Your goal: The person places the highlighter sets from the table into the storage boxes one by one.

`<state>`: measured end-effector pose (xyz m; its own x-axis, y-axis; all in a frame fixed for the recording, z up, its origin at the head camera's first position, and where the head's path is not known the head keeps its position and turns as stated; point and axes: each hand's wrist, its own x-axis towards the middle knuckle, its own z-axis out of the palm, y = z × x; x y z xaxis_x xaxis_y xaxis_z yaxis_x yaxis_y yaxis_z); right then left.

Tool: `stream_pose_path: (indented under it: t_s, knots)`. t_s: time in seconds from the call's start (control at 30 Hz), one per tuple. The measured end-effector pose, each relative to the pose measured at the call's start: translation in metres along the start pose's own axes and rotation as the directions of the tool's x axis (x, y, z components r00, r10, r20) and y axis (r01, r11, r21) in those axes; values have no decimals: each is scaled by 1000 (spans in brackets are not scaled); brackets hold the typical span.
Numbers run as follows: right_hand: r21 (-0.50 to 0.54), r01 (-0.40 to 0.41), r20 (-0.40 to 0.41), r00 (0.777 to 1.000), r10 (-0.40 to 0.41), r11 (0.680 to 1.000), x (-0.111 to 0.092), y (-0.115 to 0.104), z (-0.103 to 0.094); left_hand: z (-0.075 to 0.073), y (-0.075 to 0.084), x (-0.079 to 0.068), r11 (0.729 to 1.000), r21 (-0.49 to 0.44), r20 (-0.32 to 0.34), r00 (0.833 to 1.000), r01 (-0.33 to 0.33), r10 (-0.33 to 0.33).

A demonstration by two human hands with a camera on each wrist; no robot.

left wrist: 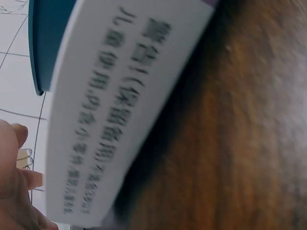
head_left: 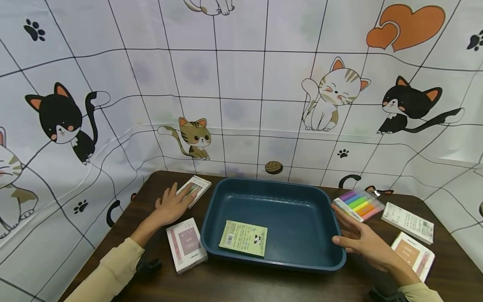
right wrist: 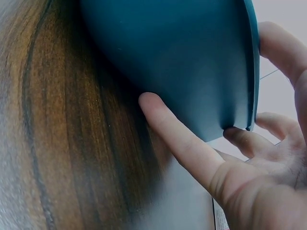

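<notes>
White, the slim pack [head_left: 203,184] at back left slants lengthwise away and rightward beneath the left hand's [head_left: 174,204] spread fingers, a narrow gap from the blue tray [head_left: 296,222]. Running crosswise, the tray has its right rim pinched by the right hand [head_left: 364,241].

Head view: lit brightly and diffusely, seemingly from above; pale, slightly grey whites across the cat-print backdrop [head_left: 241,75]; soft highlights inside the blue tray [head_left: 294,222]; dull sheen on the front of the dark table [head_left: 264,287]; small glints on the clear marker case [head_left: 358,203]. Left wrist view: generally blurred; smeared, partly legible lettering on the white box [left wrist: 103,115]; dense shadow along its lower edge; milky haze at far right. Right wrist view: dimmer; deep shadow beneath the tray; washed-out wood towards lower left.
</notes>
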<state>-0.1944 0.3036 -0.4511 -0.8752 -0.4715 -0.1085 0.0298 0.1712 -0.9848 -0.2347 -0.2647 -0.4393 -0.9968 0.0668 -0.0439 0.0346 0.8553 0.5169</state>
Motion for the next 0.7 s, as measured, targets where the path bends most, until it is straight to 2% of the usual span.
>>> stream_pose_path:
  t_s: [0.17, 0.27, 0.4, 0.53, 0.7]
  knots:
    - [13, 1, 2, 1000, -1, 1000, -2, 1, 1, 4, -9, 0, 999, -6, -16, 999, 41, -41]
    - [17, 10, 7, 1000, -10, 1000, 0, 2, 2, 4, -14, -1, 999, 12, -35, 998, 44, -44]
    - [23, 17, 7, 1000, -18, 1000, 1, 3, 2, 2, -16, 1, 1000, 11, -45, 999, 29, -28]
    - [9, 15, 10, 1000, -15, 1000, 0, 3, 1, 2, -19, 5, 1000, 1, -19, 1000, 6, -6]
    - [-7, 22, 17, 1000, -22, 1000, -1, 1, 0, 2, -26, 9, 999, 33, 7, 1000, -22, 22]
